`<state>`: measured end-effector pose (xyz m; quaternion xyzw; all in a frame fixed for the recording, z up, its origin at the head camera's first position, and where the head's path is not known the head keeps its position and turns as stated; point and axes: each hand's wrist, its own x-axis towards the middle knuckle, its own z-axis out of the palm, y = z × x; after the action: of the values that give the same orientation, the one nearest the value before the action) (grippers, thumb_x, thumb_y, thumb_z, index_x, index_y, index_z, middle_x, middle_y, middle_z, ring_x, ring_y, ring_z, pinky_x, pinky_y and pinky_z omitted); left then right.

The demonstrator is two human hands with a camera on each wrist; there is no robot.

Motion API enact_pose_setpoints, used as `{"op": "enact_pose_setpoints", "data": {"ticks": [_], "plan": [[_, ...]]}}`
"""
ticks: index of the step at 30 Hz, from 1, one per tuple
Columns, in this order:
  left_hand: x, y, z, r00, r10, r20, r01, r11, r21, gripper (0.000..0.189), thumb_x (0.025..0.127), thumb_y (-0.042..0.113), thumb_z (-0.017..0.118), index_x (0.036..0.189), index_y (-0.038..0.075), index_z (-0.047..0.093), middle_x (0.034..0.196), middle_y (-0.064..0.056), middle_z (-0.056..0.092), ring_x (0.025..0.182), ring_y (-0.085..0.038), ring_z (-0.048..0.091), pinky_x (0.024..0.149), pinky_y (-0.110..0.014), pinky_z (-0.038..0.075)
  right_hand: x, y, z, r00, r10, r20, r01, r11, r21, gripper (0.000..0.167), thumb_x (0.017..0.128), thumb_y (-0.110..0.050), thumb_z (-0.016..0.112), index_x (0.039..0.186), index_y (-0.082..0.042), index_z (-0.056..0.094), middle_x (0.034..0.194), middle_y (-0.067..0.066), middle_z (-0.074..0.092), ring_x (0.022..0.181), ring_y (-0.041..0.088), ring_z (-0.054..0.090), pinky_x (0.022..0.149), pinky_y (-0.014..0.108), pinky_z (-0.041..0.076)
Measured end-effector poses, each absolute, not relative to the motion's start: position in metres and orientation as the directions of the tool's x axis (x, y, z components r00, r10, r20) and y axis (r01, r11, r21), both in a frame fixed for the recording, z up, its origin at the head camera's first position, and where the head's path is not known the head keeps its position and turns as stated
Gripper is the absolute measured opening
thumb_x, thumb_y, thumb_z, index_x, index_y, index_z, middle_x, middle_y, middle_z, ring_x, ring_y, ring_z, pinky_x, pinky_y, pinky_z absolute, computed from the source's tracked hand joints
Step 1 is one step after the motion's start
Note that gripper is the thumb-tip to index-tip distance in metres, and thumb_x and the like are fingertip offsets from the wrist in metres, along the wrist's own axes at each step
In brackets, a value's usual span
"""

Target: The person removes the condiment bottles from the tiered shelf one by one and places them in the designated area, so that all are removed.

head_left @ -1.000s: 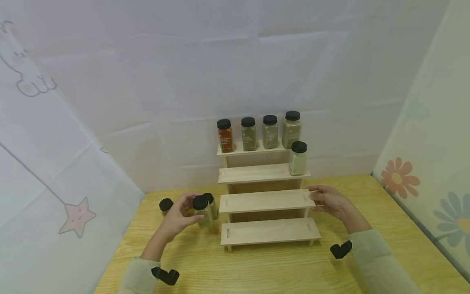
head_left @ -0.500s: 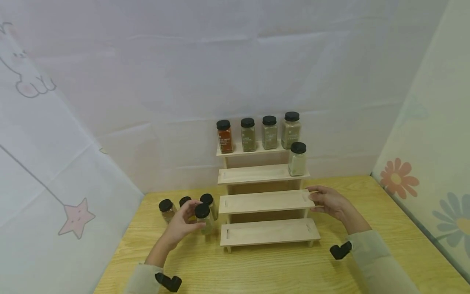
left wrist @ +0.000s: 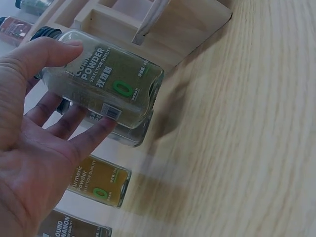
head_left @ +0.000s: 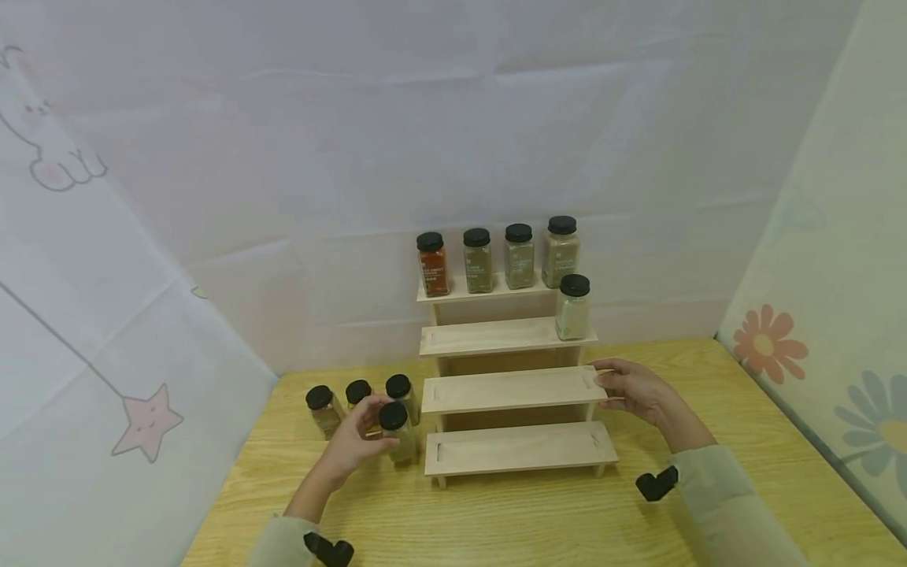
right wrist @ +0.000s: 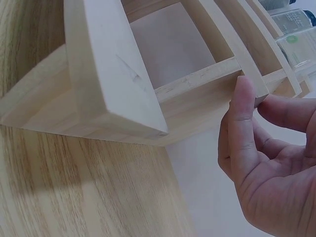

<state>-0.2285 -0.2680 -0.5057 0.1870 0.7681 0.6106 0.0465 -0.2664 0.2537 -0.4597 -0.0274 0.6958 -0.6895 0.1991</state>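
My left hand [head_left: 350, 445] holds a glass spice jar [left wrist: 113, 74] with a black lid, thumb on one side and fingers on the other. Its label reads POWDER, and greenish-brown powder shows inside. In the left wrist view its base is lifted off the table, tilted in that view. A four-tier wooden display rack [head_left: 510, 390] stands to the right of this jar. With thumb and fingers, my right hand [head_left: 638, 394] pinches the right end of the rack's second shelf from the bottom; the right wrist view shows the thumb [right wrist: 242, 108] at that shelf's corner.
Behind the left hand stand a turmeric jar [left wrist: 101, 182], a cinnamon jar [head_left: 324, 413] and another jar [head_left: 401, 394]. Several jars line the top shelf, including a red one [head_left: 434, 268]. A pale jar [head_left: 572, 311] stands at the right on the shelf below.
My left hand has brought the jar slightly nearer and lower, a little to the right, uncovering the jars behind it. My right hand keeps its grip on the rack.
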Motion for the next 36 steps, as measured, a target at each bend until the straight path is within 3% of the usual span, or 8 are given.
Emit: {"op": "enact_pose_setpoints", "data": {"ticks": [13,31,36], "plan": [[-0.228,-0.267,-0.516,-0.934,0.342,0.108,0.176,0.176,0.968,0.066,0.084,0.004,0.082,0.139,0.006,0.046,0.135,-0.013,0.055,0.119,-0.015,0.056,0.093,-0.036,0.053,-0.267,0.253,-0.461,-0.923,-0.307,-0.234,0.232,0.042,-0.972,0.064,0.104,-0.014,0.057,0.155,0.006,0.023,0.111,0.004,0.062,0.095,0.016,0.065,0.084,0.034,0.059],[-0.228,-0.268,-0.52,-0.93,0.356,0.085,0.167,0.204,0.965,0.068,0.084,0.005,0.082,0.14,0.006,0.044,0.138,-0.011,0.054,0.122,-0.011,0.055,0.101,-0.039,0.045,-0.265,0.254,-0.462,-0.923,-0.316,-0.221,0.22,0.038,-0.975,0.064,0.105,-0.014,0.056,0.155,0.007,0.022,0.111,0.004,0.062,0.095,0.015,0.066,0.085,0.035,0.059],[-0.228,-0.264,-0.499,-0.905,0.387,0.175,0.277,0.226,0.934,0.068,0.088,0.006,0.079,0.144,0.003,0.041,0.142,-0.023,0.05,0.128,-0.024,0.052,0.106,-0.037,0.043,-0.265,0.254,-0.462,-0.926,-0.314,-0.212,0.213,0.033,-0.977,0.063,0.105,-0.013,0.056,0.155,0.008,0.023,0.11,0.004,0.062,0.094,0.015,0.066,0.084,0.034,0.059]]}}
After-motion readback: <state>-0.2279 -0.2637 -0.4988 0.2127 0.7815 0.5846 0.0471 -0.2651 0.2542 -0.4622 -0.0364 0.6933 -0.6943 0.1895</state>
